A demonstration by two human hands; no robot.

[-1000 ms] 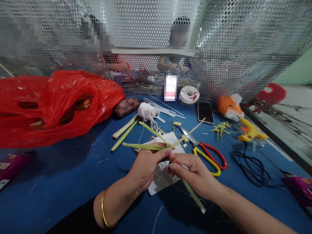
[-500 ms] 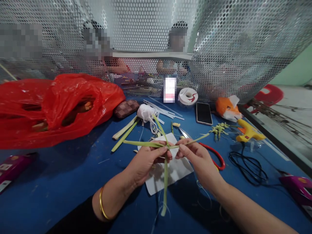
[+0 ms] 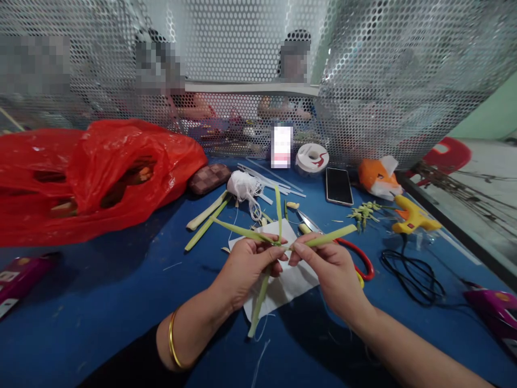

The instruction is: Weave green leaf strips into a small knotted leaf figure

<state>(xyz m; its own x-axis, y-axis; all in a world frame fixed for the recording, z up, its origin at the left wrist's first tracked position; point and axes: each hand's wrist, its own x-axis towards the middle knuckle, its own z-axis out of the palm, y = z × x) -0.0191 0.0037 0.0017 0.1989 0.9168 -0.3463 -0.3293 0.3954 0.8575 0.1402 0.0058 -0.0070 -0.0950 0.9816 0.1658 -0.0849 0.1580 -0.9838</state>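
Between my hands is a cross of flat green leaf strips (image 3: 278, 213), its arms pointing away, toward me, left and right. My left hand (image 3: 252, 264) pinches it close to the crossing point. The thumb and fingers of my right hand (image 3: 323, 261) are closed on the strip that runs out to the right (image 3: 335, 235). A white paper sheet (image 3: 297, 283) lies under the hands on the blue table. Thin pale thread (image 3: 262, 358) trails below the strips. Scissors with red handles (image 3: 357, 253) lie partly behind my right hand.
At the left bulges a red plastic bag (image 3: 97, 172). Behind my hands are a ball of white string (image 3: 244, 186), cut stalks (image 3: 208, 229), a tape roll (image 3: 312, 159) and a phone (image 3: 339, 186). A yellow glue gun (image 3: 416, 215) with a black cable is at the right. People sit beyond the perforated screen.
The strip cross has turned a little: its near arm swung left and its far arm now stands more upright. The right-hand strip has rotated to show its broad face.
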